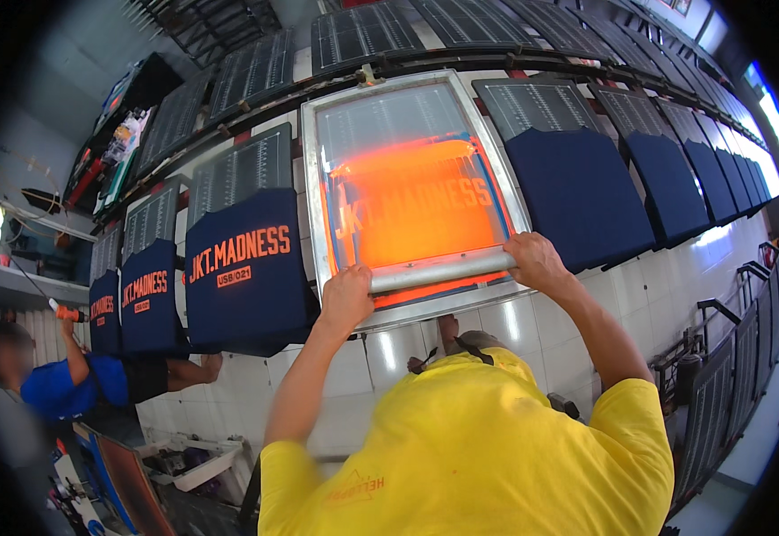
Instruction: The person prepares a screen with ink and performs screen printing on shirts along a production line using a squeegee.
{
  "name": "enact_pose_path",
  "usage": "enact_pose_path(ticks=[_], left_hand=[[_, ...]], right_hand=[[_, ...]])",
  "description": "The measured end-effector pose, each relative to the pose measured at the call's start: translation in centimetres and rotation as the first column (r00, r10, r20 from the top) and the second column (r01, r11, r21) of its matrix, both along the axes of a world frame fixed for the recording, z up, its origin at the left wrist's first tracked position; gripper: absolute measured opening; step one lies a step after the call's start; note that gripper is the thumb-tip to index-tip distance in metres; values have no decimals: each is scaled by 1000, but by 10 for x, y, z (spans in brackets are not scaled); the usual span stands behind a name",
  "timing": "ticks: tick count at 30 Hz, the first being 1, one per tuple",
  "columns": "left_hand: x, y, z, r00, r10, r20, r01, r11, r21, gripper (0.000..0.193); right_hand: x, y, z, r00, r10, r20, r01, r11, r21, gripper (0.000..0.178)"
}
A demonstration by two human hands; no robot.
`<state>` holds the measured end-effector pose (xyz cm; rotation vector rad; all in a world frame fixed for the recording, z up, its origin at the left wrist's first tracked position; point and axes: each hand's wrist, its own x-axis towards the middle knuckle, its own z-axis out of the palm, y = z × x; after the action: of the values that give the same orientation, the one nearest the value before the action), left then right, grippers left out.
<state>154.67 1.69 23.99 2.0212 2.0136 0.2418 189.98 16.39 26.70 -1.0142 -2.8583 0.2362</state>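
My left hand (347, 299) is closed round the left end of a squeegee (443, 268) with a long, pale metal handle. Its right end is in the grip of my right hand (537, 261). The squeegee lies across the near part of a metal-framed printing screen (311, 170), slightly higher at the right. Bright orange ink (416, 228) covers much of the mesh, with lettering showing through it. Under the screen is a dark board; whatever fabric lies below the ink is hidden.
Left of the screen, navy shirt pieces (251, 304) with orange lettering lie on boards; plain navy pieces (577, 196) lie at right. Another row of dark boards (362, 36) runs behind. At far left, a person in blue (76, 384) holds an orange tool (69, 313). Racks stand at right.
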Motion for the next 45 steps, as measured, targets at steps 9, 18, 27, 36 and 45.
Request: enact_pose_path(ticks=[9,18,27,36,45], left_hand=[[15,-38,-13,1000,-19,-7,20,967,255,28],[-5,19,-38,993,21,-113,15,949,314,23],[-55,146,-42,992,83,-96,-61,976,210,29],[-77,177,-25,997,55,-57,-44,982,185,12],[-34,26,-7,995,92,43,-100,963,251,24]], right_hand=[[12,-36,-11,981,33,-191,-17,996,89,26],[-8,41,-33,986,65,-156,-49,994,102,25],[-67,185,-33,999,36,3,-36,998,45,25],[-89,207,-16,990,-24,141,19,999,35,22],[-44,68,1,990,96,-106,-89,994,69,20]])
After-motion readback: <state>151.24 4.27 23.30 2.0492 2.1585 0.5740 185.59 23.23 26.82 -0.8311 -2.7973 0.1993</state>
